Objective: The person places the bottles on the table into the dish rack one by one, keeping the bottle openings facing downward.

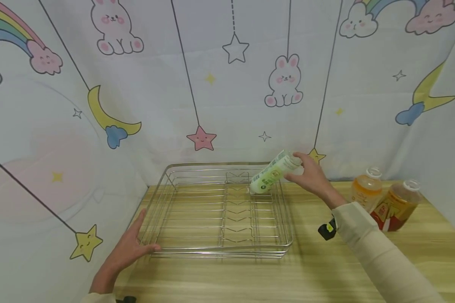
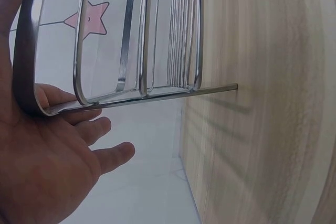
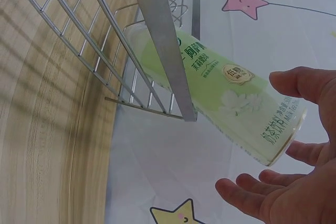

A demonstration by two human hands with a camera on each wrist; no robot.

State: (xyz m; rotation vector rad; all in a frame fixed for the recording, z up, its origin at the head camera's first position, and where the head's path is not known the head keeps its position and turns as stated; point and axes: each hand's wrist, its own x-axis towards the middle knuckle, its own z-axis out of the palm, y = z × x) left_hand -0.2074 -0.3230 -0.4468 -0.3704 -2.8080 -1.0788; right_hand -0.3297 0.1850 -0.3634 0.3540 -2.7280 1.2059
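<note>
Leaning in rack (image 3: 164, 45): bottle (image 1: 271, 176), upper end beside spread right hand (image 1: 311, 177); left hand (image 1: 127, 249) wide against rim.

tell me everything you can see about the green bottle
The green bottle looks plastic, pale green with darker lettering, a white flower and a round cream badge. It tilts, its lower end inside the wire rack near the right rear corner. The right hand is at its raised end; contact is hard to tell. No cap shows.
</note>
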